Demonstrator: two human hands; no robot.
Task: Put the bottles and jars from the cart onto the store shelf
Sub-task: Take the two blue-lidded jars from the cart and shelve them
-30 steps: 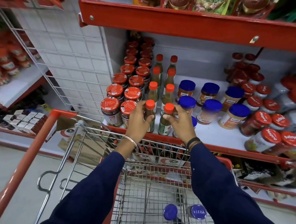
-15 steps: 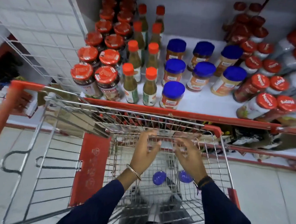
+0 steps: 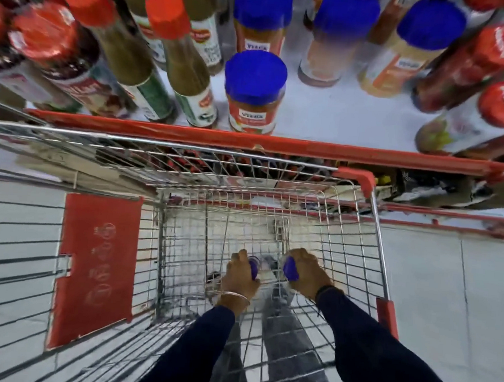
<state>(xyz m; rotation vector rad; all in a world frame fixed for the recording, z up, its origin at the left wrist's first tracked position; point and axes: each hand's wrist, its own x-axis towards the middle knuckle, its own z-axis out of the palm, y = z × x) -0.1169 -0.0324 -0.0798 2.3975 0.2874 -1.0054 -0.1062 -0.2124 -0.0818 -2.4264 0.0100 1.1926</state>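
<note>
Deep in the wire cart (image 3: 373, 229), both my hands are down on two blue-lidded jars. My left hand (image 3: 239, 275) is closed around the left jar (image 3: 253, 269), of which only a strip of blue lid shows. My right hand (image 3: 306, 272) is wrapped over the right jar (image 3: 290, 268); its blue lid shows beside my fingers. The white shelf (image 3: 339, 119) with a red front edge sits above the cart. It carries blue-lidded jars (image 3: 254, 92), red-capped sauce bottles (image 3: 190, 76) and red-lidded jars (image 3: 55, 45).
The red fold-down child seat flap (image 3: 96, 266) lies at the cart's left. More red-lidded jars (image 3: 488, 118) crowd the shelf's right end. A lower shelf (image 3: 438, 189) with dark packets runs behind the cart. Pale tiled floor (image 3: 452, 294) lies to the right.
My hands left the two red-capped bottles standing at the shelf front, dropped into the cart and closed on the two blue-lidded jars. The view tilted downward and nearer.
</note>
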